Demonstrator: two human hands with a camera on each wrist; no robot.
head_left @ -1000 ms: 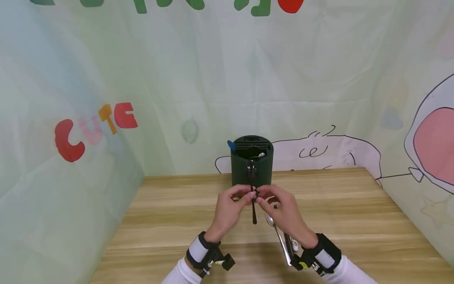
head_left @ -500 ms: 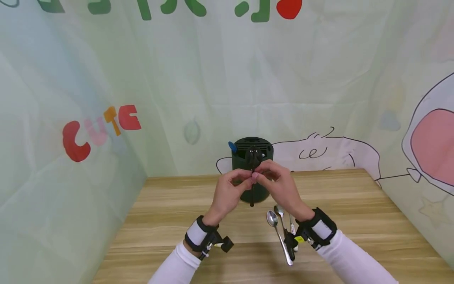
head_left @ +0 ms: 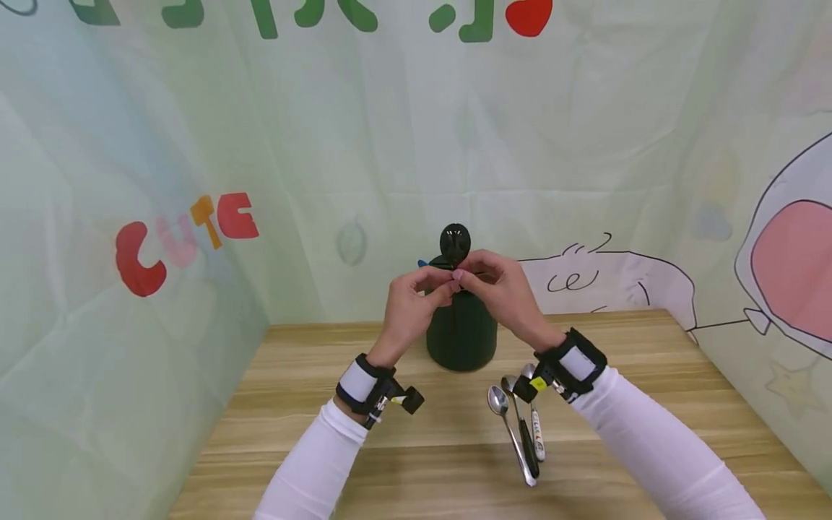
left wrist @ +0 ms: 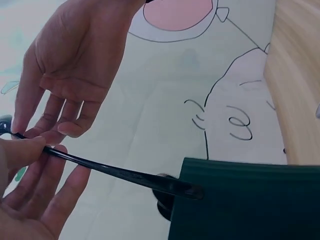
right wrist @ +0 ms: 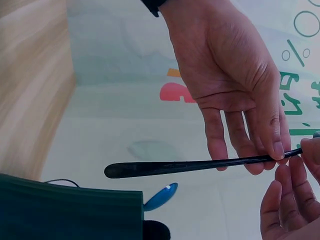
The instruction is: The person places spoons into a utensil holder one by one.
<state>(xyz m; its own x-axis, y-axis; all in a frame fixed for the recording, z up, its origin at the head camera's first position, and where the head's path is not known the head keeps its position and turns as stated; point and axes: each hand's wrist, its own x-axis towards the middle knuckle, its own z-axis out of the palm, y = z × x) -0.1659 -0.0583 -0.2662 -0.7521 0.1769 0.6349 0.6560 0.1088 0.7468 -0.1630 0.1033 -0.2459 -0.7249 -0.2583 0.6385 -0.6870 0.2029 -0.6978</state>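
Observation:
A glossy black spoon (head_left: 455, 243) stands bowl up in front of the dark green cutlery holder (head_left: 461, 336). My left hand (head_left: 411, 305) pinches its handle between thumb and fingertips. Right beside those fingertips, just under the bowl, my right hand (head_left: 513, 295) pinches the same spoon. In the left wrist view the black handle (left wrist: 120, 172) runs from the fingers across the holder's wall (left wrist: 250, 200). In the right wrist view its rounded end (right wrist: 120, 170) points away from both hands, over the holder's side (right wrist: 70, 210). My hands hide much of the holder's top in the head view.
A blue spoon tip (right wrist: 161, 197) sticks out of the holder. On the table (head_left: 312, 404), to the right, lie a plain metal spoon (head_left: 497, 399), a black-handled spoon (head_left: 528, 444) and one with a patterned white handle (head_left: 537, 433). A printed cloth (head_left: 312, 144) hangs behind.
Both hands have risen with the black spoon, from low before the holder to its top. The spoon's bowl now shows above the holder. The three spoons on the table are less covered.

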